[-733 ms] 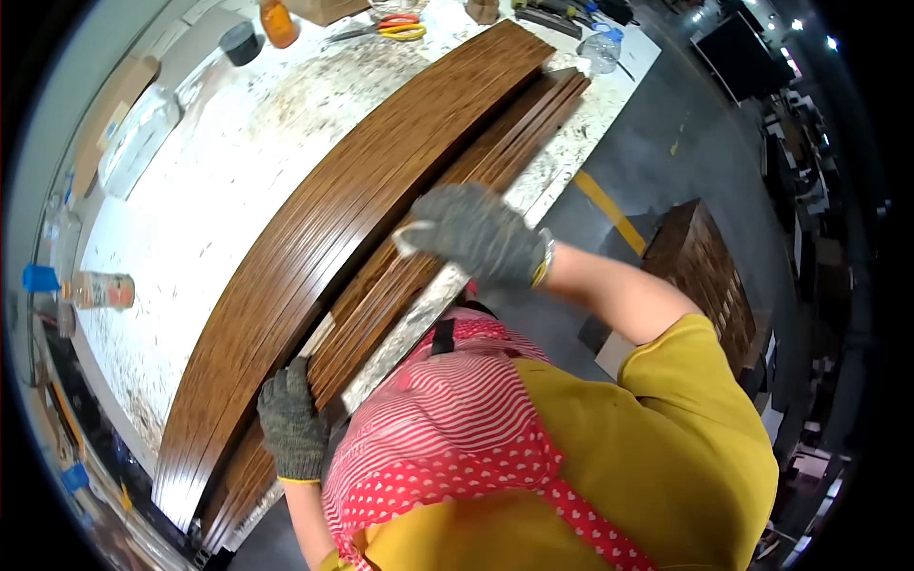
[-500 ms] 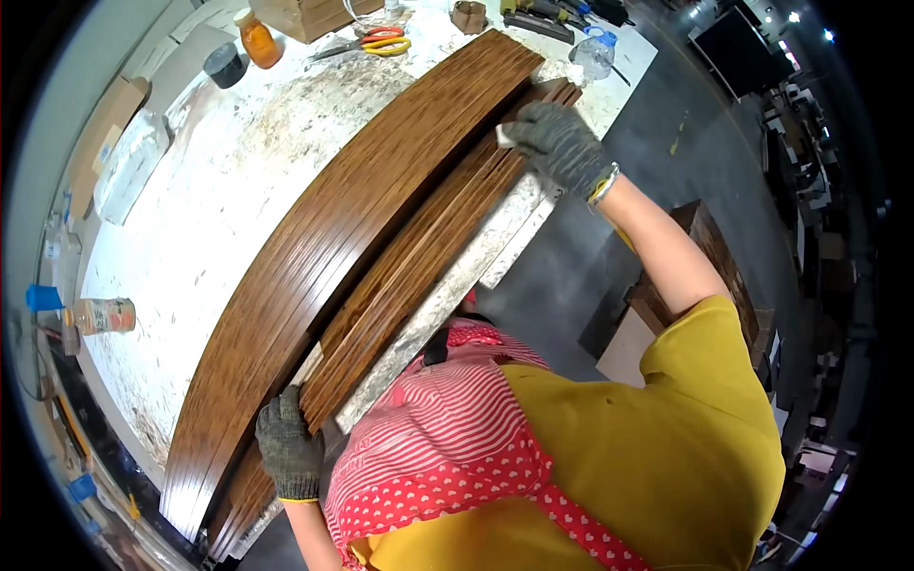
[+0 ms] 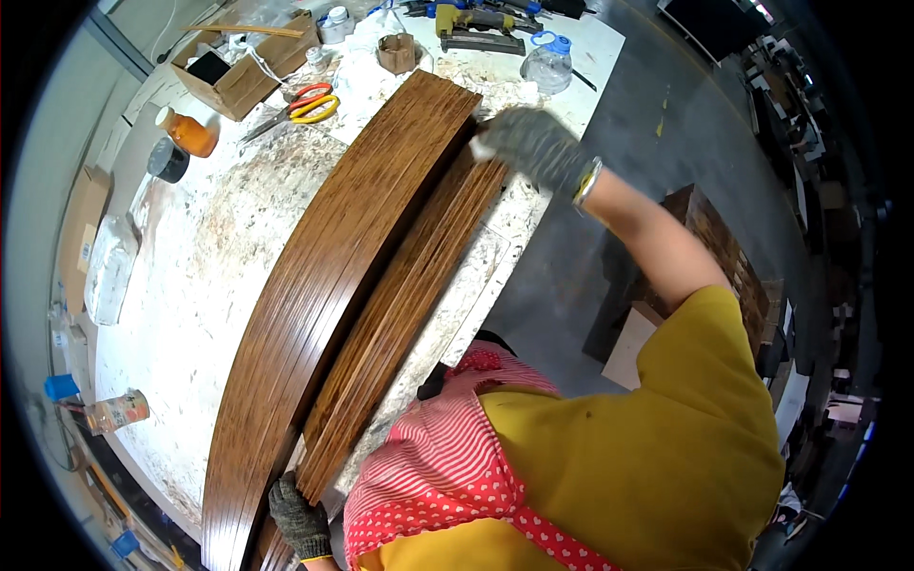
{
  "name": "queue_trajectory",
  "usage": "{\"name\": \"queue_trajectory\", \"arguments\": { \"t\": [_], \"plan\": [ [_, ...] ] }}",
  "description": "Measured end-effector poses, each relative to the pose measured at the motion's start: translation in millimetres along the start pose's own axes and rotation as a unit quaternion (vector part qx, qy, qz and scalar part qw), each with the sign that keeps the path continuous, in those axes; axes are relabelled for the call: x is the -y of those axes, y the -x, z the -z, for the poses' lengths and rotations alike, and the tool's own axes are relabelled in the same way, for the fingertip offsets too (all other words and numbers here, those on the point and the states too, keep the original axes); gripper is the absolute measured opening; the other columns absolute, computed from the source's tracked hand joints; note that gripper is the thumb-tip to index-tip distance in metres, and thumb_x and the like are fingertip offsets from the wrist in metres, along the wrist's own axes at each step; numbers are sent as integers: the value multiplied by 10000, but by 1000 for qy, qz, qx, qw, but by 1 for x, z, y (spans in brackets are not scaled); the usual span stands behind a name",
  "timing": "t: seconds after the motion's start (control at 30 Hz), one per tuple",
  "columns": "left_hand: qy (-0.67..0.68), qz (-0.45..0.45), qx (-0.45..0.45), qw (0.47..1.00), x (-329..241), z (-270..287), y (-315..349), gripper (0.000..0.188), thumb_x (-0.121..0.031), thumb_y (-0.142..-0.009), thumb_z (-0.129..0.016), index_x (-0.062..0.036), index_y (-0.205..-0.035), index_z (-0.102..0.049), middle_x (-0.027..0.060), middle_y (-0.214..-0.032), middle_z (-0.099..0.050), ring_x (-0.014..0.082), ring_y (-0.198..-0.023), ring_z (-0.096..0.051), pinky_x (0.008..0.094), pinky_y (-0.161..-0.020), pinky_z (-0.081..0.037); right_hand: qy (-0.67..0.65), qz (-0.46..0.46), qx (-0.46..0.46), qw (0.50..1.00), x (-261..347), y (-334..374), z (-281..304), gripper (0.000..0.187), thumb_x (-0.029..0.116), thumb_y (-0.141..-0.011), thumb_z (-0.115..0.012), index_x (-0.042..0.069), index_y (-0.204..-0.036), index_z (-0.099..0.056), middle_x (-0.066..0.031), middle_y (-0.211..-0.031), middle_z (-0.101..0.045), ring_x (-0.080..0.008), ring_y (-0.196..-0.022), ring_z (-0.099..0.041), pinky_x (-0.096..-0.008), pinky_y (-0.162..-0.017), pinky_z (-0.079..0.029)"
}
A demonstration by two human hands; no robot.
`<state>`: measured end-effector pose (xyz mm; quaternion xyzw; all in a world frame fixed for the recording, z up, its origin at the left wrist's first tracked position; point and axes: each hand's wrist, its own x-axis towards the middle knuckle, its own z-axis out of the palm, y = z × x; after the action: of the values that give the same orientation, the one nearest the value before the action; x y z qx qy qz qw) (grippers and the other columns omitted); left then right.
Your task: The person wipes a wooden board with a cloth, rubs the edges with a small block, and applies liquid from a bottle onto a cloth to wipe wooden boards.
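Observation:
A wide dark-brown wooden plank (image 3: 333, 257) lies lengthwise on the white worktable. Along its near side runs a narrower stack of brown grooved wooden boards (image 3: 400, 314). At the near end of this stack is my left hand (image 3: 301, 519) in a dark knit glove, its fingers closed round the board's end. My gloved right hand (image 3: 535, 147), smeared by motion, is over the stack's far end. It pinches a small whitish pad or folded cloth (image 3: 483, 149) against the wood; the exact kind cannot be made out.
The stained worktable (image 3: 181, 314) bears scissors (image 3: 309, 105), an orange bottle (image 3: 190, 133), a dark round container (image 3: 168, 160), a cardboard box (image 3: 238, 81), a nail gun (image 3: 476, 30) and a clear jug (image 3: 548, 65). Wooden pieces (image 3: 714, 247) stand on the floor at the right.
My right hand has moved with the whitish pad to the far end of the narrow boards. My left hand stays at their near end. The whole view has shifted, showing more of the table's far side.

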<state>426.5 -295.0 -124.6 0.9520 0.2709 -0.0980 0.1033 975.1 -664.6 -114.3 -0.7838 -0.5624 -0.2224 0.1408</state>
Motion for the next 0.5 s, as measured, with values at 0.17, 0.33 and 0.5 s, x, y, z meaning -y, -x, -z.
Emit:
{"name": "queue_trajectory", "arguments": {
  "t": [0.17, 0.33, 0.5],
  "plan": [
    [-2, -16, -23, 1000, -2, -1, -4, 438, -5, -686, -619, -48, -1119, -572, 192, -1009, -602, 407, -981, -563, 476, -874, -454, 104, -169, 182, 963, -36, -4, 19, 267, 97, -856, -612, 108, -1113, -684, -131, -1106, -642, -277, -1044, -606, -370, -923, -486],
    [-21, -16, -46, 999, -6, -2, -4, 390, -1, -690, -604, -55, -1076, -580, 190, -984, -602, 408, -955, -567, 480, -856, -457, -17, -6, 66, 998, 20, -12, -5, 113, 166, -854, -579, 201, -881, -683, -37, -835, -599, -217, -845, -620, -348, -761, -509],
    [-24, 0, -30, 999, -13, 1, -5, 438, 17, -656, -618, -70, -1084, -581, 170, -987, -601, 400, -966, -562, 479, -860, -455, 120, -159, 174, 964, -94, 5, 15, 215, 210, -831, -660, 100, -1011, -700, -120, -913, -638, -282, -873, -635, -394, -810, -498]
  ]
}}
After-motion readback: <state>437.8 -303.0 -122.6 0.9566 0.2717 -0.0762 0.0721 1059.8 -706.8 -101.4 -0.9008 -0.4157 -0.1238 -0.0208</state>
